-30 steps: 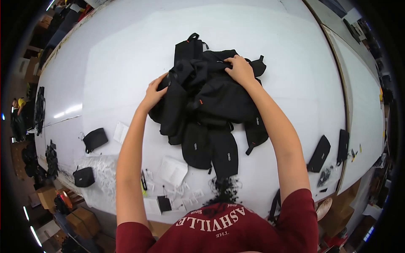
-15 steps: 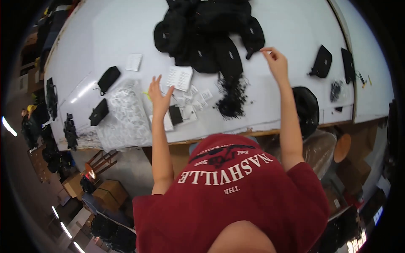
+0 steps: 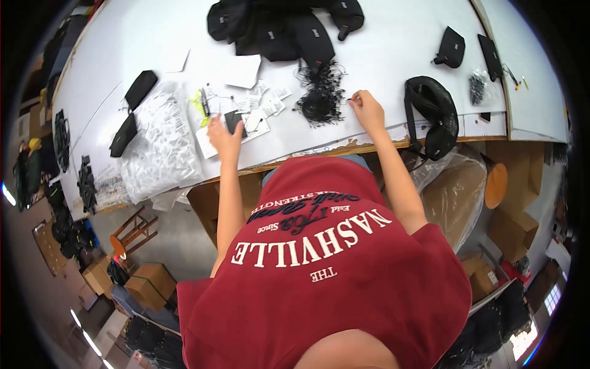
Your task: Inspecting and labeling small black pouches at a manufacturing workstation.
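Looks like I'm at the tagging bit: right hand pinching a string off the black tangle of loops, left hand flat, fingers loosely spread on the white paper tags. Next I'd guess I need one tag picked clean.

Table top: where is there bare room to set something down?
The white table is bare between the heap of black bags and the small black pouch, and left of the heap. It is crowded between the left hand and the right hand: paper tags and black cords.

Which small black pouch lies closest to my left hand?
The flat black pouch among the paper tags, right at the left hand's fingertips; the others lie farther off.
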{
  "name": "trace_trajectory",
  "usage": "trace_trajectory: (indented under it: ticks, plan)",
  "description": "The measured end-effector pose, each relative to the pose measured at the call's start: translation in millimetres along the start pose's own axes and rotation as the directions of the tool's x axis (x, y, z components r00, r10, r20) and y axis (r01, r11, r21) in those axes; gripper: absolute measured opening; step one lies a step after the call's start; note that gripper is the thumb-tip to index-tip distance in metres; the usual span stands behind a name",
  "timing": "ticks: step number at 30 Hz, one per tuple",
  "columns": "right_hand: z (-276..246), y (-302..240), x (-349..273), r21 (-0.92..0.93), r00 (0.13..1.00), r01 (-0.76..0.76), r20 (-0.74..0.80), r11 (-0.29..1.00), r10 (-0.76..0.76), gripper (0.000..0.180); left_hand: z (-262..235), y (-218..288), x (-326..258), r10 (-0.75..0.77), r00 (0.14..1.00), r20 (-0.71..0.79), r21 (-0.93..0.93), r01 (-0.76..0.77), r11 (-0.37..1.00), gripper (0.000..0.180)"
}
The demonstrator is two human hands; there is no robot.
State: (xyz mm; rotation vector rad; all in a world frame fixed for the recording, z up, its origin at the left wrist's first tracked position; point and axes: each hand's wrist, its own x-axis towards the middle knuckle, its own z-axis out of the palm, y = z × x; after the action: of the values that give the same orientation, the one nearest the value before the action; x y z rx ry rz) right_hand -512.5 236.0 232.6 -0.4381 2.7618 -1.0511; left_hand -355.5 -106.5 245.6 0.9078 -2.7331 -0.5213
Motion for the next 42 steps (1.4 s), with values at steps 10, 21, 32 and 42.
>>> trace_trajectory:
  ticks: [10, 21, 32, 42]
  plan:
    - [-1, -1, 11, -0.037, 0.997, 0.022, 0.074, 0.999, -0.019, 0.013, 11, 13, -3, 0.035, 0.999, 0.005, 0.069, -0.035, 0.997, 0.049]
    - [-16, 27, -4, 0.281, 0.990, -0.144, 0.042, 0.949, 0.138, 0.018, 8, -12, 21, -0.022, 0.994, -0.105, 0.230, 0.046, 0.972, 0.021]
    - [-44, -23, 0, 0.623, 0.992, -0.126, 0.082, 0.772, 0.096, 0.012, -26, -4, 52, -0.078, 0.978, -0.191, 0.096, 0.098, 0.991, 0.012]
    - [-28, -88, -13, 0.716, 0.940, -0.151, 0.318, 0.682, -0.125, 0.018, -100, 74, 32, 0.064, 0.939, 0.339, -0.737, 0.223, 0.639, 0.016]
